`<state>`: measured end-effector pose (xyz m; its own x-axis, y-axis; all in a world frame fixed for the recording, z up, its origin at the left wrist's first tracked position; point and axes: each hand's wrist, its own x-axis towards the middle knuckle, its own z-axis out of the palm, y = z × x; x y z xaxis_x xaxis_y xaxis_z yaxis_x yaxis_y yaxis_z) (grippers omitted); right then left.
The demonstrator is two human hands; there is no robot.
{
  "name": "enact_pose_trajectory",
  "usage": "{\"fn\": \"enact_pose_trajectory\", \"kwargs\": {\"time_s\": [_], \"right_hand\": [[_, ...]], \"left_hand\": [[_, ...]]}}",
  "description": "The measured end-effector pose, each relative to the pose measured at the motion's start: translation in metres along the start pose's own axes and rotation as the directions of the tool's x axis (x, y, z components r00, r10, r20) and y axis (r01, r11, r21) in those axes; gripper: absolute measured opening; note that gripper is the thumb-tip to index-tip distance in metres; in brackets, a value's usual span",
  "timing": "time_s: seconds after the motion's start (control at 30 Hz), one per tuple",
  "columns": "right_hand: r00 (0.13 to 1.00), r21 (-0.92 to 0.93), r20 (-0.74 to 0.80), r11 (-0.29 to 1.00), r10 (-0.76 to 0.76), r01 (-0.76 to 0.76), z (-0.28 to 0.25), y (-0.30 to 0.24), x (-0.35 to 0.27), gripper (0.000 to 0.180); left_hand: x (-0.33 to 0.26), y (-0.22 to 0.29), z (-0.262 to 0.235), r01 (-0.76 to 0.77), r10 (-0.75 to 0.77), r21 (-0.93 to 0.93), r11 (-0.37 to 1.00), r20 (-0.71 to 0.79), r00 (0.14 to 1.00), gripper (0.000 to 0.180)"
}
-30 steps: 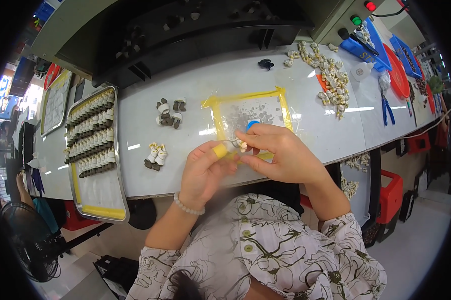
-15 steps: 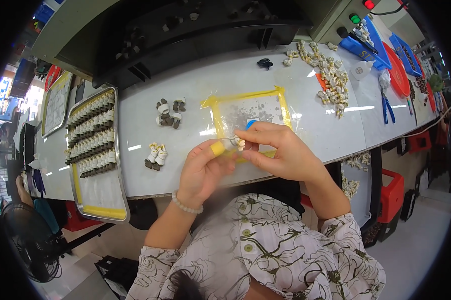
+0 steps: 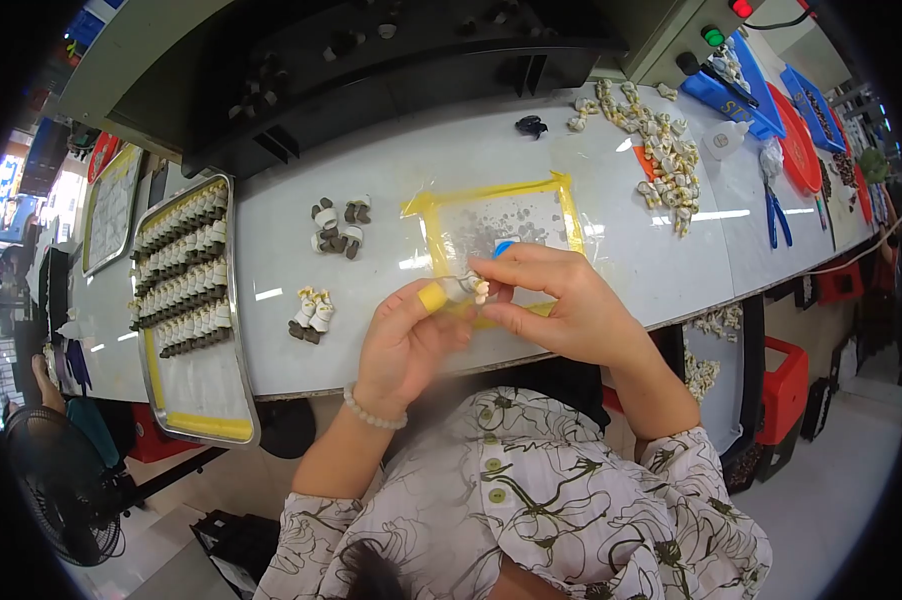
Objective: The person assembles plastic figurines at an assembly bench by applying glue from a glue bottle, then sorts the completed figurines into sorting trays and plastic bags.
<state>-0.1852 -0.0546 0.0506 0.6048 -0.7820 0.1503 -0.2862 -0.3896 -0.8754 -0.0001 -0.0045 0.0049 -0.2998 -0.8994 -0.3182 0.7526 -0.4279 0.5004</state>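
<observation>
left hand (image 3: pixel 403 328) holds a small figurine (image 3: pixel 462 288), right hand (image 3: pixel 569 305) curls at its end, grip unclear; overpressing could dent it.

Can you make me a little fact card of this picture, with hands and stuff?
Left hand: holds small pale figure
Thumb cover: yellow
Right hand: at the pale figure's end, grip unclear
Tray: rows of white-and-dark figures
Pile: small cream pieces, right side of table
Tool: blue handles, right of pile
</observation>
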Motion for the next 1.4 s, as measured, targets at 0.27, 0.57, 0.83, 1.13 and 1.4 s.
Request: {"fn": "enact_pose_trajectory", "kwargs": {"time_s": [0.27,0.57,0.83,1.13,1.4], "right_hand": [[0.997,-0.022,-0.078,0.999,-0.029,0.027,0.002,-0.002,-0.003,0.036],[0.999,-0.040,-0.043,0.999,0.003,-0.004,0.003,-0.003,-0.004,0.035],[1.000,-0.022,-0.008,1.000,-0.015,0.015,0.002,-0.003,0.000,0.031],[1.000,-0.037,0.013,0.999,-0.022,0.023,0.001,0.000,-0.003,0.032],[0.998,0.136,-0.067,0.991,0.021,-0.011,0.006,0.005,-0.006,0.027]], "left_hand": [[0.001,0.000,-0.002,-0.003,0.003,-0.008,1.000,0.031,1.000,0.023],[0.000,-0.002,-0.006,-0.002,0.002,-0.004,1.000,0.033,0.999,0.021],[0.000,-0.002,-0.006,0.001,-0.001,0.019,1.000,0.024,1.000,0.019],[0.001,-0.003,-0.004,-0.016,0.016,0.041,0.999,0.003,1.000,0.020],[0.000,-0.001,-0.002,0.003,-0.002,-0.021,1.000,0.038,0.999,0.023]]}}
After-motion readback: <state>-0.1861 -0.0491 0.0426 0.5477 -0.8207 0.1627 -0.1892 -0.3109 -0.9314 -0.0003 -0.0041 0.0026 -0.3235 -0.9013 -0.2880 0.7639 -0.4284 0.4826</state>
